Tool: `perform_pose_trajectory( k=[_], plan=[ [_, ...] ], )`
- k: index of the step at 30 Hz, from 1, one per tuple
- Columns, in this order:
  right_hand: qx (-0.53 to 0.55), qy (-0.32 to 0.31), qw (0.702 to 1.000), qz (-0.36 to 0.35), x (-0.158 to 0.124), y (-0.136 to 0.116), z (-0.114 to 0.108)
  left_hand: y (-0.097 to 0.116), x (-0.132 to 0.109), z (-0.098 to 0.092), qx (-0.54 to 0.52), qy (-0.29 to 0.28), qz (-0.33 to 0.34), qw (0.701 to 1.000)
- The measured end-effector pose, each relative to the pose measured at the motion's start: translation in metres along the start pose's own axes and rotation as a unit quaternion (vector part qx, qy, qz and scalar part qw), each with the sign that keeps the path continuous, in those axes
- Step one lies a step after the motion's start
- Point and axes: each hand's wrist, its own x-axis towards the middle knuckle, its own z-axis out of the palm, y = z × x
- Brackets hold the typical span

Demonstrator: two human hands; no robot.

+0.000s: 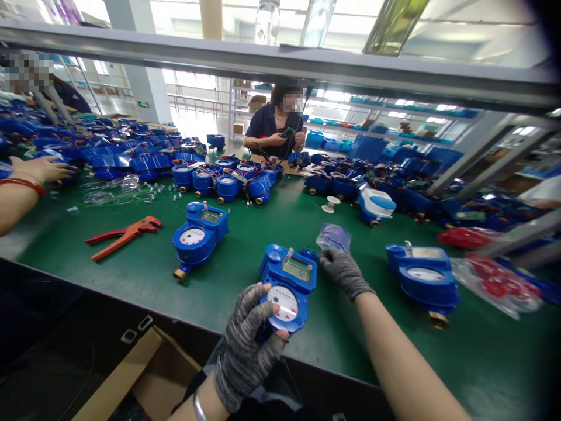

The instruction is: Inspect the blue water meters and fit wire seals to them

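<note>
My left hand (252, 342), in a grey fingerless glove, grips a blue water meter (289, 286) by its lower end, thumb on the white dial. The meter is held over the near edge of the green table (272, 222). My right hand (344, 270), also in a grey glove, reaches just past the meter's top right corner, fingers curled at a small clear plastic bag (333, 237) lying on the table. I cannot tell whether it grips the bag.
Two more blue meters lie nearby, one (199, 234) at the left and one (425, 278) at the right. Red pliers (125, 234) lie at the left. Bags of red parts (495, 283) sit at the right. A seated person (276, 126) works across the table; another person's hand (41, 169) rests far left. A cardboard box (144, 374) stands below the edge.
</note>
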Motion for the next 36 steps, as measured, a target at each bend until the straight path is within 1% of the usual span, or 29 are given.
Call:
perform_pose_trajectory(
  k=[3,5,9,12,14,16,17,19,20,21,22,24,26,28,30,33,36],
  plan=[
    [0.039,0.014,0.999,0.01,-0.002,0.004,-0.009,0.0,-0.002,0.002,-0.002,0.013,0.011,1.0],
    [0.076,0.019,0.997,0.026,-0.003,-0.001,-0.009,0.0,-0.001,0.003,-0.001,0.021,0.013,1.0],
    [0.097,0.013,0.994,0.05,-0.01,-0.017,0.009,-0.001,-0.001,0.002,0.01,0.017,-0.001,1.0],
    [0.113,0.022,0.991,0.067,-0.012,-0.014,0.019,-0.004,-0.003,0.001,0.014,0.005,0.001,1.0],
    [0.131,0.039,0.988,0.075,-0.011,-0.007,0.013,-0.005,-0.004,0.001,0.014,0.008,0.01,1.0],
    [0.152,0.061,0.984,0.075,-0.012,-0.005,-0.005,-0.006,-0.005,0.002,0.015,0.012,0.017,1.0],
    [0.168,0.073,0.981,0.067,-0.014,-0.009,-0.018,-0.007,-0.005,0.003,0.014,0.013,0.016,1.0],
    [0.211,0.089,0.973,0.018,-0.022,-0.03,-0.045,-0.006,-0.007,0.006,0.015,0.02,0.011,1.0],
    [0.252,0.092,0.963,-0.038,-0.028,-0.046,-0.058,-0.006,-0.008,0.008,0.017,0.026,0.005,0.999],
    [0.278,0.08,0.952,-0.103,-0.035,-0.064,-0.069,-0.005,-0.009,0.009,0.021,0.035,-0.004,0.999],
    [0.277,0.07,0.943,-0.169,-0.041,-0.082,-0.077,-0.004,-0.01,0.011,0.025,0.045,-0.015,0.999],
    [0.219,0.046,0.933,-0.283,-0.05,-0.114,-0.086,-0.004,-0.012,0.013,0.028,0.062,-0.032,0.997],
    [0.127,0.025,0.927,-0.352,-0.054,-0.135,-0.086,-0.003,-0.013,0.014,0.02,0.069,-0.039,0.997],
    [0.052,0.002,0.924,-0.379,-0.052,-0.145,-0.081,-0.002,-0.013,0.014,0.01,0.071,-0.038,0.997],
    [0.01,-0.02,0.925,-0.379,-0.048,-0.147,-0.076,-0.001,-0.011,0.013,0.001,0.073,-0.035,0.997],
    [-0.011,-0.036,0.925,-0.379,-0.042,-0.147,-0.074,0.0,-0.008,0.011,-0.008,0.079,-0.033,0.996],
    [-0.005,-0.049,0.92,-0.389,-0.039,-0.147,-0.075,0.001,-0.006,0.01,-0.009,0.08,-0.03,0.996]
  ],
)
